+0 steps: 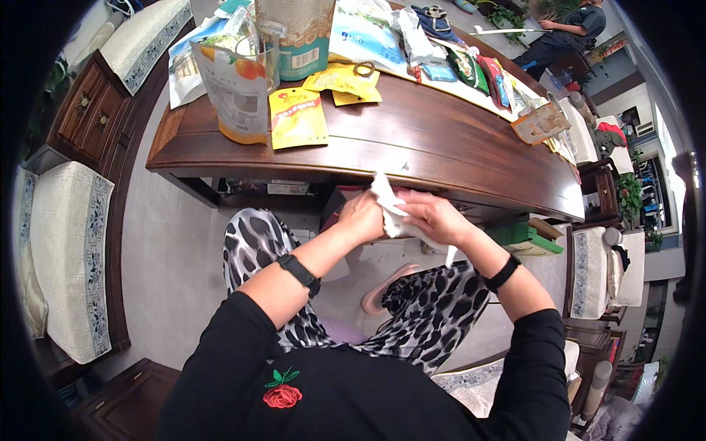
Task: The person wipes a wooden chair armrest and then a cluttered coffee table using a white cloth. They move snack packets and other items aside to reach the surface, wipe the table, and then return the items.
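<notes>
Both hands are together just off the near edge of the dark wooden table (408,149). A crumpled white cloth or tissue (388,206) lies between them, its loose end trailing down to the right. My left hand (361,218) is curled against the cloth's left side; its fingertips are hidden. My right hand (433,216) presses the cloth with its fingers and thumb. On the table stand an upright clear-fronted pouch (240,105) and a large canister (302,55). Beside them lie a yellow packet (299,120) and more yellow packets (345,80).
Colourful packets such as a green one (468,69) lie along the table's far side, with an orange-brown pouch (540,124) at the right. A green box (524,238) sits below the table's right end. Cushioned seats (69,259) flank it. Another person (573,33) is at the top right.
</notes>
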Demonstrator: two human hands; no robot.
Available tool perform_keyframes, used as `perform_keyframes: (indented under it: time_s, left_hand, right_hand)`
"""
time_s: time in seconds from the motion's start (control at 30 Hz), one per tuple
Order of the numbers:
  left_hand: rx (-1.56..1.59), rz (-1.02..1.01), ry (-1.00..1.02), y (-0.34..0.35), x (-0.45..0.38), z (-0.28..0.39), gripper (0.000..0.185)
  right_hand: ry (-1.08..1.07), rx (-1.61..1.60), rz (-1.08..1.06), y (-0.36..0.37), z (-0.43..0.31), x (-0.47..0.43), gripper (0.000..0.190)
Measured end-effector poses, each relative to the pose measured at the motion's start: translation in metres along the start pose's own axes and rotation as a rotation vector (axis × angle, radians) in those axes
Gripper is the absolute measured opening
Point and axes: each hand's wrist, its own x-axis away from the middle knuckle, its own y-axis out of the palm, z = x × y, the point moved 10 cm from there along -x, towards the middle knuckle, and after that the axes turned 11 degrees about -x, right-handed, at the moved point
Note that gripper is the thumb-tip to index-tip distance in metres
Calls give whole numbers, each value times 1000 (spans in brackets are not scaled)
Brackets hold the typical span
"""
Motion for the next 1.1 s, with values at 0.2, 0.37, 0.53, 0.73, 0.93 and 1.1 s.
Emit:
perform_keyframes:
  time_s: [0.2,0.37,0.53,0.73,0.93,1.1]
  left_hand:
    - [-73,-41,-56,13,-4,-8,48]
    - [-67,9,-32,2,2,-6,66]
    - [-97,-18,-38,3,0,-2,66]
    - [-67,-11,-44,6,-1,-4,62]
    - [-87,-156,-116,9,2,-9,54]
    - [-18,-140,-104,11,1,-14,62]
  right_hand:
    - [80,135,368,-45,-5,25,61]
    - [8,155,608,-108,-40,-21,49]
    - [49,389,591,-116,-13,-91,44]
    - [166,301,574,-60,18,-140,47]
    - [-96,163,373,-19,-18,-108,38]
    - [-80,321,222,-12,-43,-54,44]
